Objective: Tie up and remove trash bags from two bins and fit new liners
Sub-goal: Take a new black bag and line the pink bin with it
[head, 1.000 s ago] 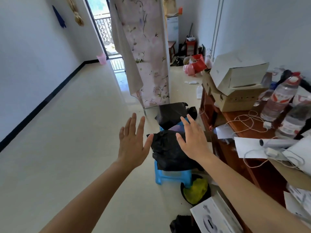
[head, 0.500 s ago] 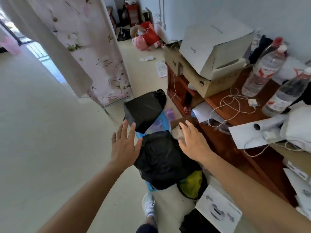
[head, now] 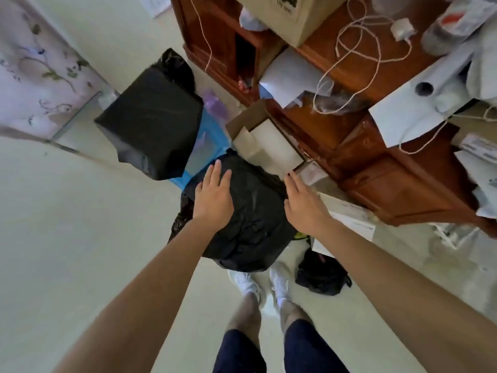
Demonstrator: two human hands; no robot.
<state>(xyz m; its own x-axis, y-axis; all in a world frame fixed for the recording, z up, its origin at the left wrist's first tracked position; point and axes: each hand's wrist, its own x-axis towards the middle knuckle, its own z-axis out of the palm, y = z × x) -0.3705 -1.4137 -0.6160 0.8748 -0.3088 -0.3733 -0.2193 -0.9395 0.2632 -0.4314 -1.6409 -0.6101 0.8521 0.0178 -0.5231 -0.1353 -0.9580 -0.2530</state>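
A full black trash bag (head: 250,219) bulges over the near bin, which it hides. My left hand (head: 213,196) lies flat on the bag's left top, fingers spread. My right hand (head: 302,200) rests open at the bag's right edge. Beyond it a second black bag (head: 150,122) covers another bin, with a blue plastic stool (head: 207,149) showing between the two. Neither hand grips anything.
A cluttered wooden desk (head: 349,135) with cables, papers and a cardboard box (head: 285,14) stands close on the right. An open carton (head: 266,144) sits beside the bags. A small black bag (head: 321,273) lies on the floor by my white shoes (head: 279,281). A floral curtain (head: 35,63) hangs at the left.
My view has tipped down over the bags. Both hands have come down from the air onto the near black bag, left on top, right at its edge.
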